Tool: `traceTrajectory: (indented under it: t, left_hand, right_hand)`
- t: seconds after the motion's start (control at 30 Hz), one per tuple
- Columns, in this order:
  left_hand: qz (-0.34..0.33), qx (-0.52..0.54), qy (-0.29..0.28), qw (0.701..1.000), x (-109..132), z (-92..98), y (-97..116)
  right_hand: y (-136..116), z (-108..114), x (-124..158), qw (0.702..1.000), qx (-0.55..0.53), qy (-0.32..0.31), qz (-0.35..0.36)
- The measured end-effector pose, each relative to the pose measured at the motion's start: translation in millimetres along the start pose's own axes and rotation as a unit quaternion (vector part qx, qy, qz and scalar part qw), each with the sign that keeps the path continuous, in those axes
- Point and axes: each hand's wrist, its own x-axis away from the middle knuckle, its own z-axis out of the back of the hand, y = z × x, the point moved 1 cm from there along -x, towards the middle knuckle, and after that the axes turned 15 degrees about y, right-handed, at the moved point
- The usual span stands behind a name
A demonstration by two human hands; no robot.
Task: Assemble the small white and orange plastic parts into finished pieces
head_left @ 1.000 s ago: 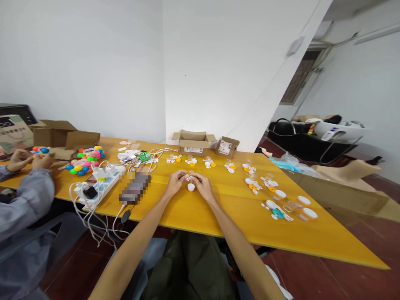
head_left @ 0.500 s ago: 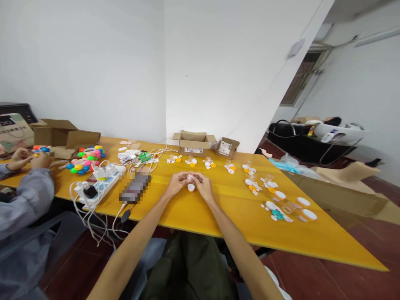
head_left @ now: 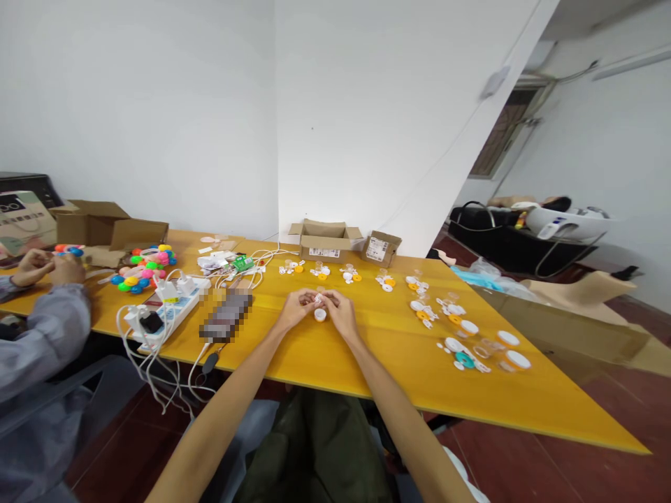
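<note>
Both my hands meet over the middle of the yellow table. My left hand [head_left: 298, 306] and my right hand [head_left: 338, 307] are closed, their fingertips pinching a small white piece with dark marks [head_left: 317, 298] between them. Its exact kind is too small to make out. Just below the fingers, a small round white cup or cap [head_left: 320, 315] stands on the table. Behind the hands lie groups of white and orange round parts [head_left: 321, 272] with small clear cups.
An open cardboard box [head_left: 325, 241] and a smaller one [head_left: 382, 248] stand by the wall. White-lidded jars [head_left: 518, 360] are at right. A power strip [head_left: 175, 314] with cables and a blurred phone [head_left: 226, 316] lie left. A co-worker's hands [head_left: 68, 269] hold colourful balls at far left.
My fingers have shifted slightly around the small white piece, which now looks a little tilted. The rest of the table looks the same.
</note>
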Motion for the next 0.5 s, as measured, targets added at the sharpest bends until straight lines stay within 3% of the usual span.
traceTrajectory:
  t: [0.3, 0.5]
  left_hand:
    - [0.012, 0.037, -0.027, 0.999, -0.5, -0.5, 2.8]
    - [0.031, 0.050, -0.016, 0.998, -1.4, -0.5, 4.6]
  right_hand:
    - [-2.7, -1.0, 1.8, 1.000, 0.008, 0.001, 0.007]
    - [-3.8, -1.2, 2.6, 1.000, 0.022, 0.001, 0.021]
